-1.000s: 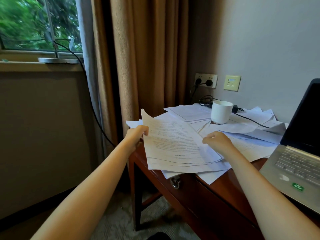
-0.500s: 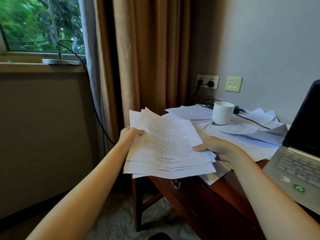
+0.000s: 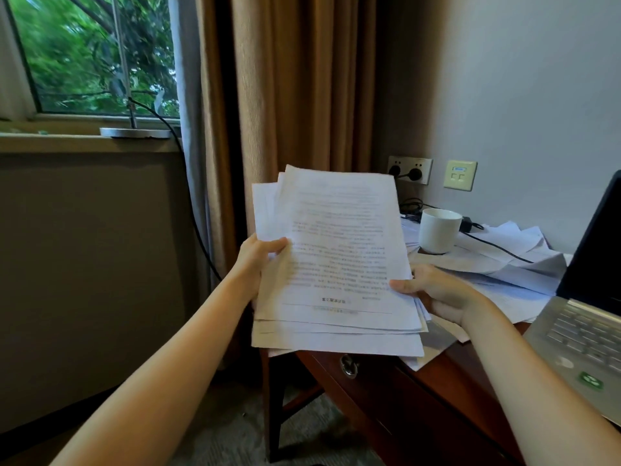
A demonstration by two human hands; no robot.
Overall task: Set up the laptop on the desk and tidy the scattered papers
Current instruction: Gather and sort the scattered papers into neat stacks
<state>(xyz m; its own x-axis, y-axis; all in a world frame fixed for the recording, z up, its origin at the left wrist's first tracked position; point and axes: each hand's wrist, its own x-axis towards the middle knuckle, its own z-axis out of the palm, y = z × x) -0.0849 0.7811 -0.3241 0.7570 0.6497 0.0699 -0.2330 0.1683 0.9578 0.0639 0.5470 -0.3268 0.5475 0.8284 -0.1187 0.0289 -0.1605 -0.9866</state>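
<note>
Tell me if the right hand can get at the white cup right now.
Probably not yet: the right hand grips the paper stack together with the left hand. The way itself looks free, only loose sheets lying between it and the white cup.

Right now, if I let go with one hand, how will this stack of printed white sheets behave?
Probably floppy: the stack of printed white sheets is thin loose paper, gripped at opposite sides by the left hand and right hand. Likely to slide apart: its edges are fanned unevenly and no clip shows. Probably light enough for one hand.
</note>
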